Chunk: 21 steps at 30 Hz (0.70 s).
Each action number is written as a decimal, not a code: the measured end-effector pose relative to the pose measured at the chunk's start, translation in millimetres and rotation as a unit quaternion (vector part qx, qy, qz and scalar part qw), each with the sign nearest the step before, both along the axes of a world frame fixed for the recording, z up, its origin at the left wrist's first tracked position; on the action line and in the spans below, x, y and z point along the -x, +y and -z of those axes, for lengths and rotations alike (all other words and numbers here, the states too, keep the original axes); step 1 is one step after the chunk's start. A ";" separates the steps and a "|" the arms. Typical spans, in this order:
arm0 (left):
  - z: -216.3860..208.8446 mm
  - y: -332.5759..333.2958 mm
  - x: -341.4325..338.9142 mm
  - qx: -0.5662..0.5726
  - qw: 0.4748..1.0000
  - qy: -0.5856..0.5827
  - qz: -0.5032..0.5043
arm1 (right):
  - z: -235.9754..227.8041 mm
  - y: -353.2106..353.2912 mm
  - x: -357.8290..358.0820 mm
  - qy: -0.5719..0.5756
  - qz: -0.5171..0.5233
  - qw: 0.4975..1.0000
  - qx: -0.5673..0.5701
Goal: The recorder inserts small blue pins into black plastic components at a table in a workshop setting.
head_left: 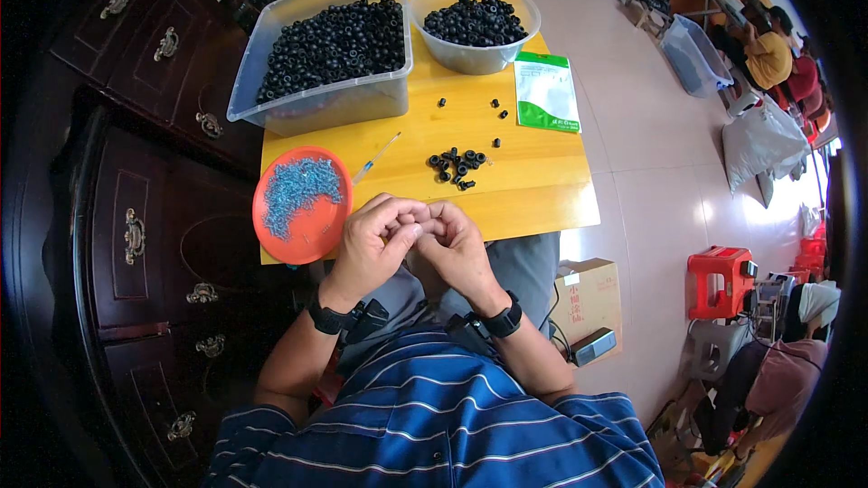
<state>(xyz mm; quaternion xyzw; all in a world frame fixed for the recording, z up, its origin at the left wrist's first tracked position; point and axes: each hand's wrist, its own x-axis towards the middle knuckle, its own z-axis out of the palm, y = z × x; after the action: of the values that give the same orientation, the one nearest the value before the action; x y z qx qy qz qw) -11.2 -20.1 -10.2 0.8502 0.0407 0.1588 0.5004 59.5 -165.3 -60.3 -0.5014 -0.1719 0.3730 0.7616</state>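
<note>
My left hand [372,242] and my right hand [459,251] meet at the table's near edge, fingers curled and fingertips pressed together. Whatever they pinch is hidden by the fingers. Beyond them lies a loose group of small black ring-shaped parts [457,163], with several strays such as a black part [496,143] farther off. Left of my left hand is an orange-red plate [268,183] of small blue-grey pieces [303,192]. A thin pen-like tool [378,156] lies between the plate and the black parts.
A clear rectangular bin [362,95] and a round clear tub [475,59] of black parts stand at the back of the yellow table [533,190]. A green-white packet [547,93] lies at right. Dark cabinets [163,190] flank the left; a cardboard box [592,298] sits on the floor.
</note>
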 end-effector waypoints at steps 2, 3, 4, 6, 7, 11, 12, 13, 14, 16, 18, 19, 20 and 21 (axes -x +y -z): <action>5.3 -1.2 0.2 0.028 0.999 0.013 -0.007 | 6.7 -2.6 1.0 0.042 -0.004 0.998 -0.039; 8.4 -2.6 0.8 0.051 0.998 0.020 -0.016 | 9.4 -3.7 0.9 0.082 -0.007 0.994 -0.079; 9.8 -3.8 0.5 0.073 0.997 0.027 -0.025 | 10.2 -5.4 0.3 0.082 -0.005 0.994 -0.078; 8.2 -7.1 -2.3 0.078 0.997 0.016 -0.015 | 11.3 -9.6 -2.1 0.096 -0.018 0.991 -0.087; 7.4 -8.6 -3.7 0.083 0.996 0.005 -0.005 | 12.9 -11.6 -4.1 0.096 -0.018 0.991 -0.087; 11.1 -10.8 -13.0 0.083 0.996 -0.013 0.012 | 6.9 -19.9 -12.6 0.086 -0.022 0.994 -0.069; 10.0 -13.9 -15.6 0.115 0.993 -0.004 0.019 | 3.5 -22.9 -14.3 0.109 -0.024 0.991 -0.074; 9.3 -16.8 -18.1 0.147 0.989 0.004 0.027 | 3.9 -26.5 -16.8 0.108 -0.022 0.991 -0.074; 9.6 -18.8 -20.7 0.147 0.989 0.004 0.029 | 5.2 -30.6 -19.5 0.134 -0.033 0.986 -0.090; 10.6 -21.7 -25.9 0.064 0.996 -0.029 0.050 | 7.5 -38.2 -24.2 0.159 -0.043 0.980 -0.107; 8.1 -26.0 -32.3 0.065 0.995 -0.036 0.065 | 9.4 -44.3 -27.7 0.266 -0.057 0.952 -0.141; 7.3 -28.0 -35.1 0.066 0.994 -0.043 0.078 | 10.3 -45.2 -27.0 0.266 -0.056 0.952 -0.141; 7.3 -29.6 -37.2 0.065 0.994 -0.043 0.079 | 11.3 -46.1 -25.0 0.288 -0.047 0.945 -0.148; 7.3 -31.2 -39.5 0.078 0.992 -0.022 0.092 | 12.6 -47.6 -23.9 0.309 -0.038 0.938 -0.154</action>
<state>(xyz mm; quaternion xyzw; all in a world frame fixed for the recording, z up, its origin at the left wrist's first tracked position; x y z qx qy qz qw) 28.2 -51.3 -17.5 0.8050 -0.0359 0.1271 0.5784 83.4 -212.9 -72.9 -0.2310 -0.0019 0.5074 0.8302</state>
